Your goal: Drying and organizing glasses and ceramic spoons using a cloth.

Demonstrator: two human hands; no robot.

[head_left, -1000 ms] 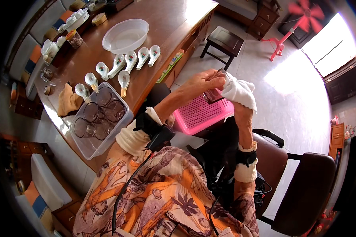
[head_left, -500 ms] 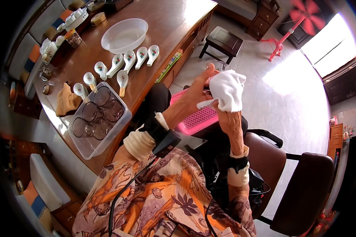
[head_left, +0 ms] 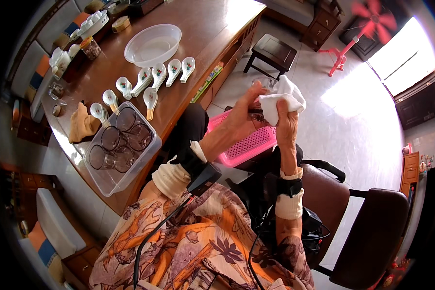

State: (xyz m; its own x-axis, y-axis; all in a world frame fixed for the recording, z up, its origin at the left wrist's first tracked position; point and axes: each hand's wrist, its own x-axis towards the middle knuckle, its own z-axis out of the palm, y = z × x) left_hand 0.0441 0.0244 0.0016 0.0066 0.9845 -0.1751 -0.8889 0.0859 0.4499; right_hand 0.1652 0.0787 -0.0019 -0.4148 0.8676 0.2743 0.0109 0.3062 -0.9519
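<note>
My left hand [head_left: 242, 114] is closed around a clear drinking glass [head_left: 266, 83], held up in front of me and partly hidden by my fingers and the cloth. A white cloth [head_left: 292, 93] is gripped in my right hand [head_left: 287, 126] and lies against the glass. Below my hands a pink perforated plastic basket [head_left: 238, 153] rests over my lap; most of what is inside is hidden. To the left, on the table edge, a clear plastic box [head_left: 152, 155] holds several upright drinking glasses [head_left: 123, 158].
White flower-patterned soup spoons [head_left: 158, 73] form a curved row on the brown table [head_left: 212, 36], beside a translucent oval basin [head_left: 166, 57] and a brown cloth [head_left: 82, 124]. A dark stool [head_left: 273, 50], a pink fan [head_left: 342, 55] and a brown chair [head_left: 367, 237] stand around.
My right hand has shifted its hold on the cloth, fingers now higher and bunched on it beside the glass. The pink basket appears slightly shifted right. My left hand keeps the glass.
</note>
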